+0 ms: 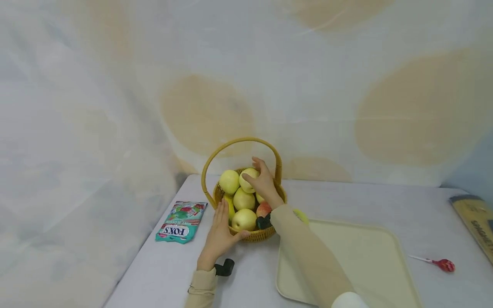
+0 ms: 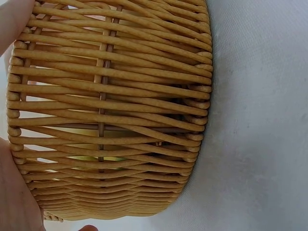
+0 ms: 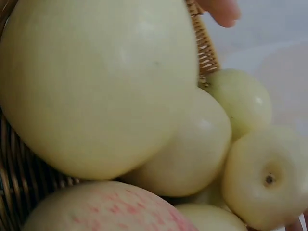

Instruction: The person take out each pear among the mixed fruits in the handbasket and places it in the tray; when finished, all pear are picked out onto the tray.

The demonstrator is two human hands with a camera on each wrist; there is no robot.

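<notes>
A wicker basket [image 1: 259,235] with a tall handle holds several pale green apples, a banana [image 1: 231,207] and a reddish peach [image 1: 263,209]. My right hand [image 1: 265,182] reaches in from the right, thumb and fingers around an apple [image 3: 255,192] at the back. In the right wrist view its fingertips show only at the bottom corner. My left hand [image 1: 219,233] rests against the basket's front left with straight fingers and thumb spread along the rim. The woven side [image 2: 110,110] fills the left wrist view. Another large apple [image 3: 96,86] lies closest to the right wrist camera.
A FOX'S candy bag [image 1: 182,221] lies left of the basket. On the right are a cream tray [image 1: 358,252], partly under my right sleeve, a red lollipop [image 1: 444,265] and a spaghetti packet [image 1: 475,218]. Something yellow-green [image 1: 301,216] shows behind the sleeve.
</notes>
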